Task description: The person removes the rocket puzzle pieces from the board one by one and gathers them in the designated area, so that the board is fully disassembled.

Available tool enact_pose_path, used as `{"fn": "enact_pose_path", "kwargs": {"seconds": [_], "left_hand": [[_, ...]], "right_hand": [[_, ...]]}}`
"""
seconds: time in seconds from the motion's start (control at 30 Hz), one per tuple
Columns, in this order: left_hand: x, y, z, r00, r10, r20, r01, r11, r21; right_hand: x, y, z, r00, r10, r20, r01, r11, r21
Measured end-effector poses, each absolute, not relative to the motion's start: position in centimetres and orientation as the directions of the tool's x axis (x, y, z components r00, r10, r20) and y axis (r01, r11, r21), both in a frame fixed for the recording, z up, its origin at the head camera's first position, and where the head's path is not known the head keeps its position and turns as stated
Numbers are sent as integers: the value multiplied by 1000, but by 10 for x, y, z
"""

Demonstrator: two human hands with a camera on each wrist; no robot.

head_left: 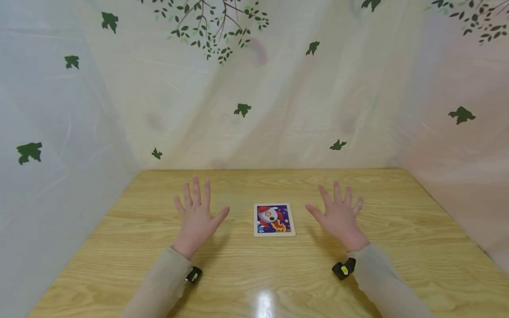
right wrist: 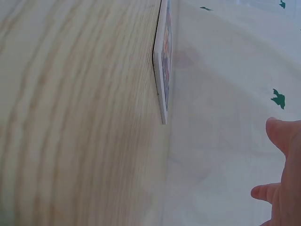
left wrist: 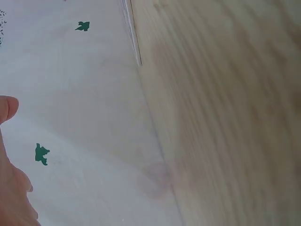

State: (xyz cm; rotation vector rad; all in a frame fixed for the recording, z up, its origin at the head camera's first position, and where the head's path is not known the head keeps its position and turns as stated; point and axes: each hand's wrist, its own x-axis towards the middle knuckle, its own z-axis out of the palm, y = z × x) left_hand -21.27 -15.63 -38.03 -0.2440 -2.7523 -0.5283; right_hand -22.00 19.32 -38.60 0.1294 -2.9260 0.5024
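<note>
A flat, nearly square picture board with a pale border lies face up on the wooden table, between the two hands. Its print shows a red and white figure on purple, with stars and yellow flame shapes. Seen nearly edge-on in the right wrist view, the board looks thin. To its left, my left hand is held over the table, fingers spread and holding nothing. My right hand mirrors it on the other side, also spread and apart from the board. Only parts of each hand show in the wrist views.
The wood-grained table reaches back to a pale cloth backdrop printed with leafy branches and green birds. Similar cloth hangs along both sides. Black wrist devices sit at both cuffs.
</note>
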Motion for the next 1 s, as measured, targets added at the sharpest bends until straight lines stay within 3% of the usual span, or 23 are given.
{"fn": "enact_pose_path", "kwargs": {"seconds": [0.5, 0.67, 1.0], "left_hand": [[-232, -123, -383, -947, 193, 257, 283, 881, 380], [-240, -108, -385, -933, 279, 229, 348, 863, 366], [-251, -79, -392, -897, 440, 45, 432, 848, 306]], "right_hand": [[-243, 173, -396, -960, -188, 206, -263, 857, -443], [-252, 165, -399, -964, -223, 143, -265, 832, -488], [-266, 152, -405, -953, -299, 42, -278, 817, -505]]}}
